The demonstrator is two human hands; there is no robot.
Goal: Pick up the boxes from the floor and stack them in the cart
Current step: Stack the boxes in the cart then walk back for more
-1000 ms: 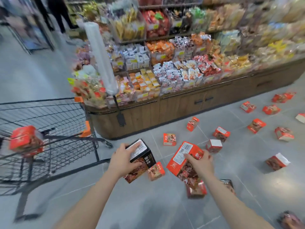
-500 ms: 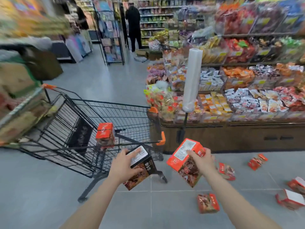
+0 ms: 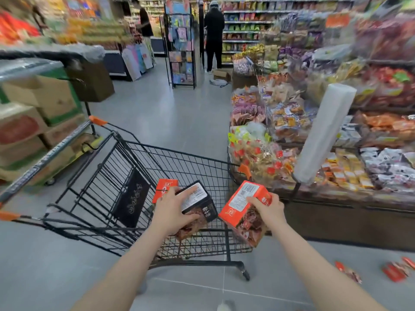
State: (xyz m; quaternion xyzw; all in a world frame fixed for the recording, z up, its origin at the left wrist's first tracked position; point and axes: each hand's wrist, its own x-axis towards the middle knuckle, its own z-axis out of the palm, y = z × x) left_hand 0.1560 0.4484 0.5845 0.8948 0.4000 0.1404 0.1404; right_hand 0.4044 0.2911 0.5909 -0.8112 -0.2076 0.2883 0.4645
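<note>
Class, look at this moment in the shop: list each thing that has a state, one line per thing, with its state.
Left hand: grips the black box, held over the cart.
Right hand: grips the orange box, held just outside the cart's right side.
Orange box in cart: standing inside the basket.
Cart: upright, nearly empty.
Boxes on floor: lying, not yet picked up.

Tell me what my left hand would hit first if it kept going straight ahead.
Probably the red box already in the cart: it sits just beyond your left hand and its black box, though depth is unclear.
</note>
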